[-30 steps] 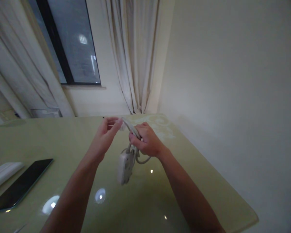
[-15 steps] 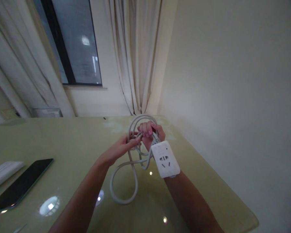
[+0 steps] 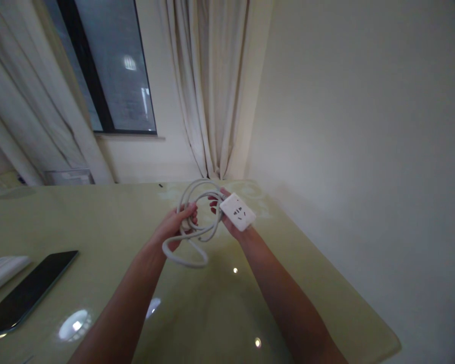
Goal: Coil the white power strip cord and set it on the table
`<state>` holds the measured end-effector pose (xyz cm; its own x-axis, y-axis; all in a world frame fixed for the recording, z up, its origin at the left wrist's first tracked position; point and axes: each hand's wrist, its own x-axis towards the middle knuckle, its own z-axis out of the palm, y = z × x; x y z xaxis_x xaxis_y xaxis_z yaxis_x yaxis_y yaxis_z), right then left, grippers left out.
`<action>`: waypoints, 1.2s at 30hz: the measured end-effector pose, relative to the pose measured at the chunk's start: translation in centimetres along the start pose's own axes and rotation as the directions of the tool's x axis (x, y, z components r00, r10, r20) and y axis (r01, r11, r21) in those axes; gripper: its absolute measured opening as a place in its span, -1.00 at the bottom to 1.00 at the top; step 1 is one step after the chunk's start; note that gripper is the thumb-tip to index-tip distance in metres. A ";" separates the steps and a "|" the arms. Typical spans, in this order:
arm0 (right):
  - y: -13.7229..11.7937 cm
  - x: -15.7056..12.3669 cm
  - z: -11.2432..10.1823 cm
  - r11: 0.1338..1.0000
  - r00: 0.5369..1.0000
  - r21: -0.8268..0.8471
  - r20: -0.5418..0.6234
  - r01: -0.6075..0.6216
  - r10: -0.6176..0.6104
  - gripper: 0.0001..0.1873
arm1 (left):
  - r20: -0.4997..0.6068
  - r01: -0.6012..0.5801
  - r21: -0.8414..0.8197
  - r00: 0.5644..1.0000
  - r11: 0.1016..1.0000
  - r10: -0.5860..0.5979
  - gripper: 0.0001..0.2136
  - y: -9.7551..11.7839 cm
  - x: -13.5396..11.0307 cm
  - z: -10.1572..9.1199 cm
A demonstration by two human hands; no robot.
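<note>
Above the desk point(image 3: 98, 227), a white socket block point(image 3: 238, 212) is slanting lengthwise along your right hand point(image 3: 229, 225). Left of the block, your left hand point(image 3: 174, 222) is grasping the coiled cable point(image 3: 189, 264); your right fingers' grip is staying unclear.

Head view, forward-down onto hands point(image 3: 174, 222)

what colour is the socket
The socket is white; the head view shows it best.
</note>
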<state>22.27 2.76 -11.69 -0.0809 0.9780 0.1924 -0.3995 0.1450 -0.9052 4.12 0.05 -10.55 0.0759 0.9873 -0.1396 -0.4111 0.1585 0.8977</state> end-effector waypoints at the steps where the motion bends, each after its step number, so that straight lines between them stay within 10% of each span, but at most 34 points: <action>1: 0.7 0.3 -0.3 0.999 0.999 0.014 -0.009 -0.045 0.046 -0.63 | -0.055 -0.023 -0.023 0.998 0.999 0.021 -0.82 0.3 0.3 -0.5; 5: 4.3 1.4 -1.6 0.984 0.984 -0.062 -0.071 -0.169 0.165 -0.57 | -0.272 -0.104 -0.015 0.958 0.994 0.096 -0.89 1.8 1.4 -3.9; 13: 10.2 1.0 -2.4 0.935 0.987 -0.343 -0.158 -0.086 0.033 -0.64 | -0.609 -0.019 0.158 0.785 0.987 0.113 -0.85 2.2 1.9 -12.0; 25: 10.6 -0.7 -2.6 0.861 0.989 -0.505 -0.082 0.063 -0.120 -0.60 | -0.765 0.076 0.446 0.550 0.892 0.336 -0.73 1.0 1.1 -18.1; 31: 9.2 -4.7 -0.8 0.760 0.992 -0.643 0.006 0.100 -0.126 -0.64 | -0.667 -0.089 0.652 0.406 0.753 0.625 -0.77 2.7 0.7 -15.1; 33: 9.1 -6.6 -0.2 0.703 0.993 -0.702 0.096 0.115 -0.066 -0.72 | -0.521 -0.194 0.746 0.426 0.637 0.740 -0.74 2.4 0.5 -12.0; 36: 9.4 -8.9 0.3 0.497 0.975 -0.846 0.221 0.192 -0.001 -0.85 | -0.245 -0.335 0.774 0.624 0.537 0.742 -0.72 -0.7 -1.0 -6.4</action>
<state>18.97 -4.66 -21.77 -0.2799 0.9206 0.2724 0.5587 0.3870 -0.7335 -1.51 -0.97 -13.73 -0.4800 0.7362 0.4771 0.4575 -0.2540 0.8522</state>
